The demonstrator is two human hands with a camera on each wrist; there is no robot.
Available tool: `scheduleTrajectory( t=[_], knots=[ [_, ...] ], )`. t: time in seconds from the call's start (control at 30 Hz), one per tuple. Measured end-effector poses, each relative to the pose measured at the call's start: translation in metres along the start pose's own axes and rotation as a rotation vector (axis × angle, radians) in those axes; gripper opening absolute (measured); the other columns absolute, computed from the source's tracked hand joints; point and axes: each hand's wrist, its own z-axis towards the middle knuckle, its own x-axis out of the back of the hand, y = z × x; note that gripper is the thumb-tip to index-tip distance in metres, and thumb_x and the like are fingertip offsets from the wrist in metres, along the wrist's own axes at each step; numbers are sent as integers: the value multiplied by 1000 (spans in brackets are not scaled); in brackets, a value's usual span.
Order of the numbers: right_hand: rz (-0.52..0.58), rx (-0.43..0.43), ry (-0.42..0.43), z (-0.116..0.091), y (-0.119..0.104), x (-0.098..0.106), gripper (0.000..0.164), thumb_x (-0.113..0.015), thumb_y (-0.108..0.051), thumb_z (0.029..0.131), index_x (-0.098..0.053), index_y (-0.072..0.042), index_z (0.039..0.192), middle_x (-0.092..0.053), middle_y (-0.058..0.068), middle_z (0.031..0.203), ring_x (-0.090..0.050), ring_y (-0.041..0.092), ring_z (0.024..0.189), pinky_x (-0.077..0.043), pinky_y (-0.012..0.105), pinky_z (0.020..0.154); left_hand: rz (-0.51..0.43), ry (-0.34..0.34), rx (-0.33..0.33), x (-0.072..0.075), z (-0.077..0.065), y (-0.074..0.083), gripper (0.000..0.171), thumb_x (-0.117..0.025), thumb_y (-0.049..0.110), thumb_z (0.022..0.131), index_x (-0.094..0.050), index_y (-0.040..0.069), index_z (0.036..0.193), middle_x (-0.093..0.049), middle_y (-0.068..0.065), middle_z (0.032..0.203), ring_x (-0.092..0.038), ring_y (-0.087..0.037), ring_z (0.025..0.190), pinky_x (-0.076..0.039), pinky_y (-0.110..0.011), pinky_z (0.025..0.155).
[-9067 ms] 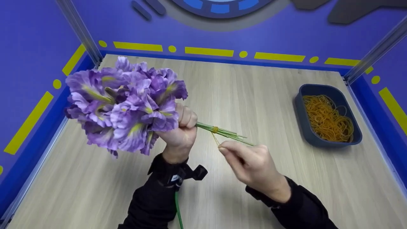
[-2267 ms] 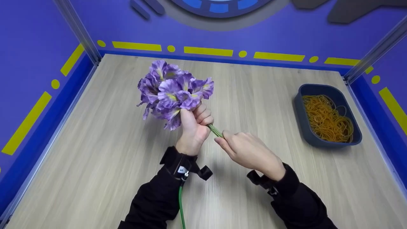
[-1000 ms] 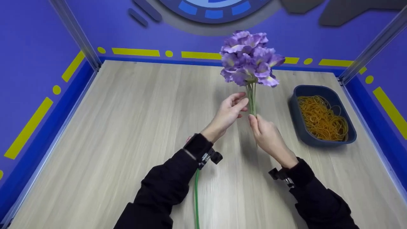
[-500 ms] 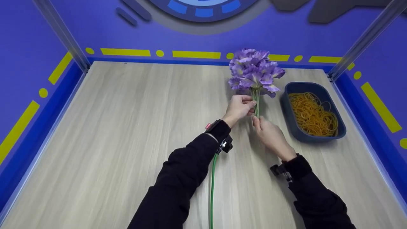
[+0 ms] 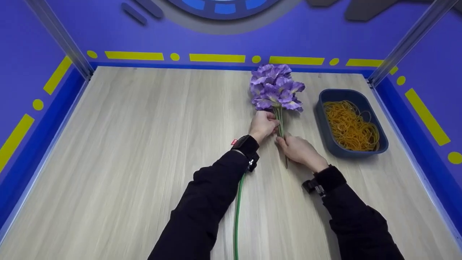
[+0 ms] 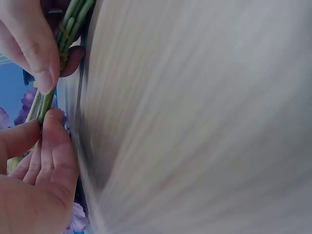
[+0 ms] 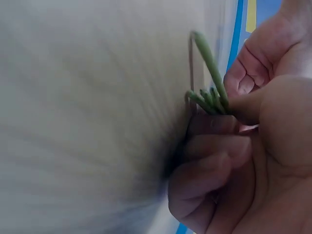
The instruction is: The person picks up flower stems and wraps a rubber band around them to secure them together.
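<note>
A bouquet of purple irises is low over the table's far middle, blooms pointing to the back wall. My left hand pinches its green stems just below the blooms, thumb against fingers. Closer to me, my right hand grips the lower stems, thumb on top and fingers curled beneath. A yellow rubber band wraps the stems by the right hand in the left wrist view. In the right wrist view the cut stem ends poke out past the right fingers, one longer than the others.
A dark blue tub full of yellow rubber bands stands to the right of the bouquet. Blue-purple panels enclose the wooden table at back and sides. A green cable trails from the left wrist.
Earlier the right hand pulled a rubber band at the stems while the left gripped near the blooms. The bouquet has since been turned upright, shifted right and lowered; the left hand has regripped the stems.
</note>
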Motion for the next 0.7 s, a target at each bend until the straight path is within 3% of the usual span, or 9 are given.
scheduleTrajectory(
  t=[0.23,0.37,0.53,0.7],
  knots=[
    [-32,-14,-43,-3,-1,5,39,-41,-38,108,-55,-4,97,-59,18,78,-61,37,74,-46,51,65,119,18,25,1,-3,-3,14,-72,9,93,-75,2,105,-75,-2,80,-71,-14,67,-49,-17,62],
    [-80,-16,-44,-6,-1,9,39,-44,-39,107,-54,-3,96,-57,16,74,-60,35,67,-45,50,60,189,15,13,2,-4,-5,14,-73,14,93,-76,6,105,-74,0,76,-66,-8,61,-47,-19,70],
    [-141,32,-2,-9,-2,11,39,-46,-37,107,-55,-2,94,-58,20,73,-63,42,68,-46,55,59,240,18,-13,5,-4,-4,16,-74,16,92,-77,8,105,-74,2,77,-67,-8,69,-48,-22,77],
    [-214,51,54,-14,-2,16,38,-46,-34,107,-60,-1,93,-63,25,80,-65,47,76,-48,59,63,278,38,-63,8,-5,-1,23,-73,12,90,-73,6,113,-75,-3,91,-68,-15,86,-50,-25,82]
  ],
)
